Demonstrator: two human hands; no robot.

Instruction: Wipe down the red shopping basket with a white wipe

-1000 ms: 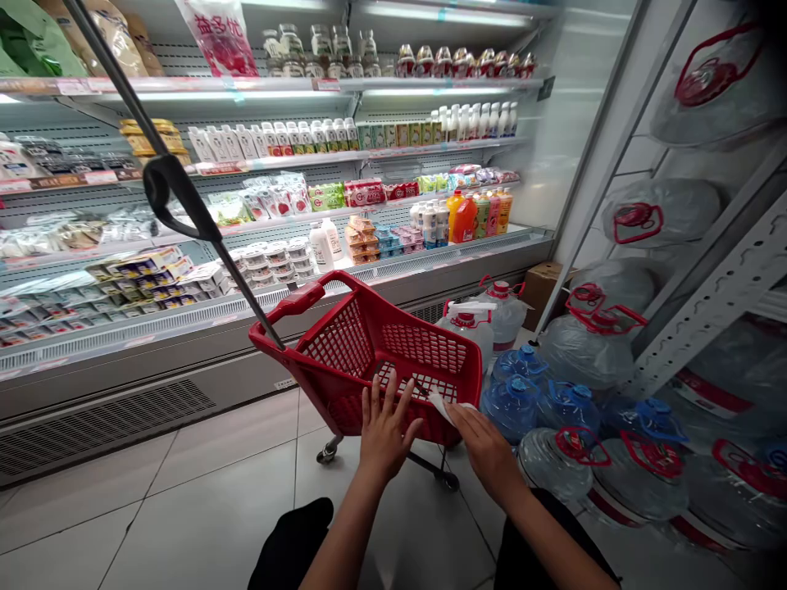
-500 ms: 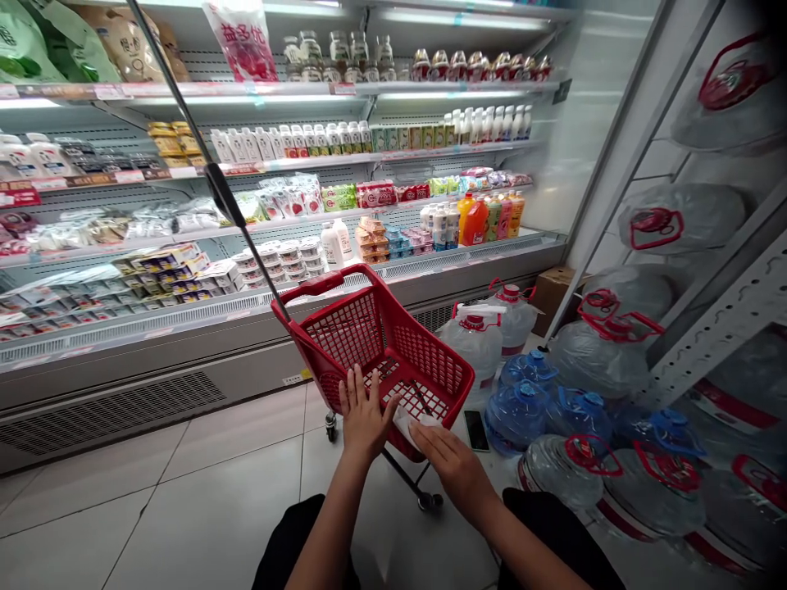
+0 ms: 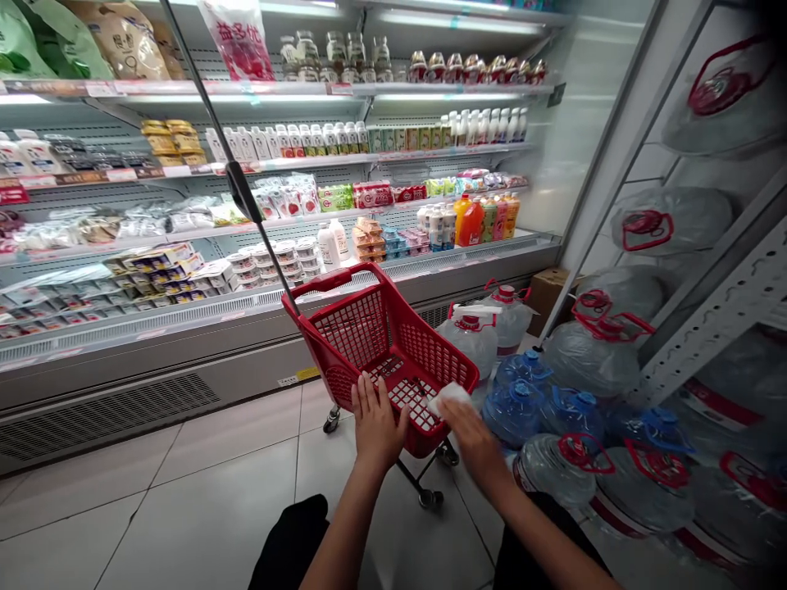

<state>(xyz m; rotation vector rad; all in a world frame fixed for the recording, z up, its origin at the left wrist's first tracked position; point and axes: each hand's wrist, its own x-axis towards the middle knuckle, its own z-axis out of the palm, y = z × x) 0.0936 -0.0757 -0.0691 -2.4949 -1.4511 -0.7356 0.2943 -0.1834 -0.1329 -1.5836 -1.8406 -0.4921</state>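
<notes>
Now the right hand closes on a cloth, likely soft, light; left of that grip, the left hand spreads open against the stiff-looking cart, liable to roll, best held by its rim.

Cold White Glare Above, Dimness Below

Slim white strip lights brighten the open grey metal refrigerated display; the pale tiled floor is duller, and shadow dims the clear plastic water bottles. Blur smears the bare right hand (the background looks sharper). Wide-angle stretching distorts the right edge.
</notes>
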